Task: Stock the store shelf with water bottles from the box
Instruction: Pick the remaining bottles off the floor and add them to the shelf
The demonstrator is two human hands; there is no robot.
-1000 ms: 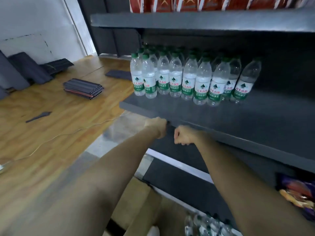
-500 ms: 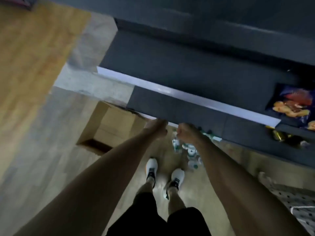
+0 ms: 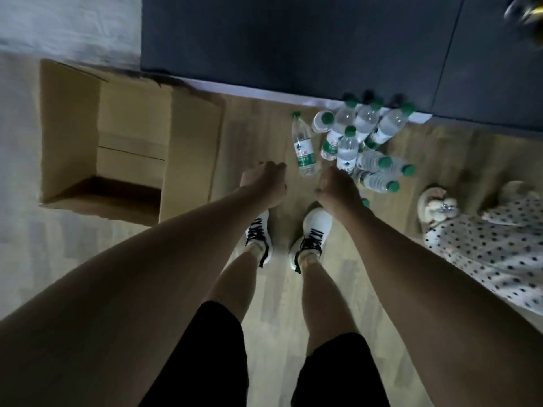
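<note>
Cardboard box point(image 3: 129, 142) now in view; empty, loosely curled hands, left point(image 3: 264, 183) & right point(image 3: 338, 189), lowered from shelf toward bottles point(image 3: 346, 142) right of box: next pickup.

The bottles point(image 3: 346, 148) are clear with green caps; right of them, a white cloth point(image 3: 493, 245) has black dots.
</note>
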